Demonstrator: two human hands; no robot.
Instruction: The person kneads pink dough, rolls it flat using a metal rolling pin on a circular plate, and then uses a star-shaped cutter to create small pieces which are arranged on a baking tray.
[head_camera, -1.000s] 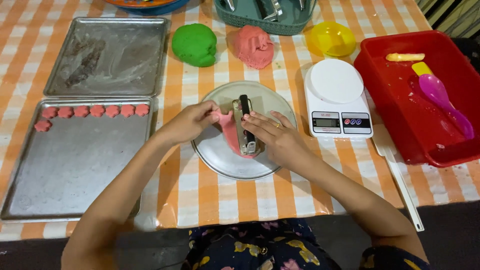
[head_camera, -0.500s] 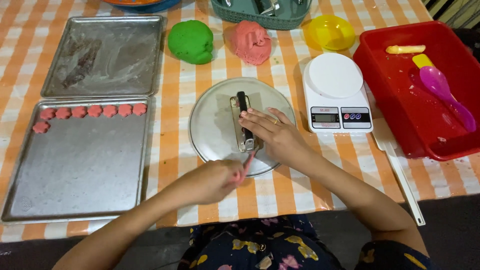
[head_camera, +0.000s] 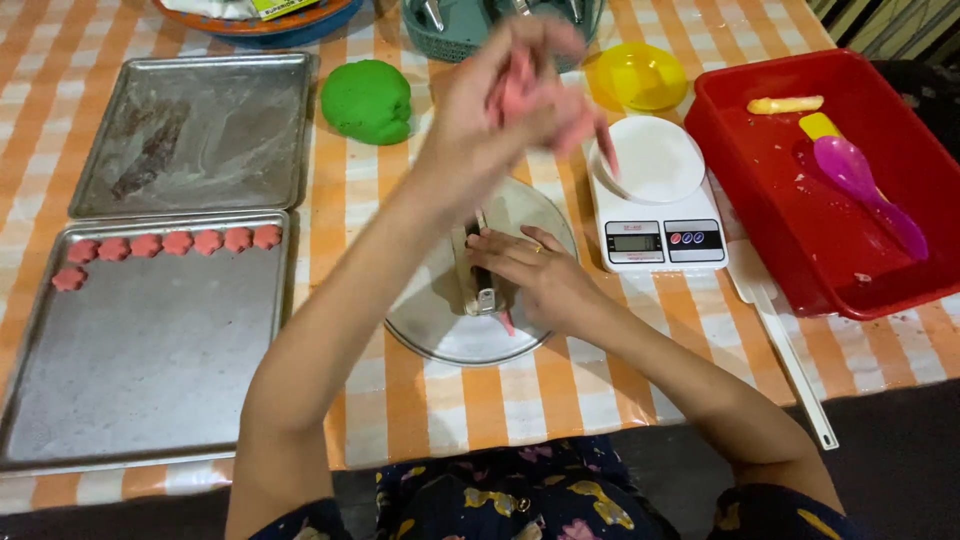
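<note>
Pink dough (head_camera: 535, 95) is held up in the blurred left hand (head_camera: 500, 110), fingers closed around a soft strip of it, above the table at twelve o'clock from the round metal plate (head_camera: 440, 335). A metal cutter (head_camera: 483, 280) is pinned flat on that plate by the right hand (head_camera: 535, 280), its fingers spread and pressing, not curled. Seven small pink flower shapes (head_camera: 165, 245) are already laid along the top edge of the dull steel tray (head_camera: 150, 380) at nine o'clock; most of its surface is bare, so much shaping is judged left. A second, smeared tray (head_camera: 200, 130) lies beyond. A smooth green dough ball (head_camera: 367, 100) sits untouched at eleven o'clock. A white kitchen scale (head_camera: 655, 200) stands at three o'clock.
</note>
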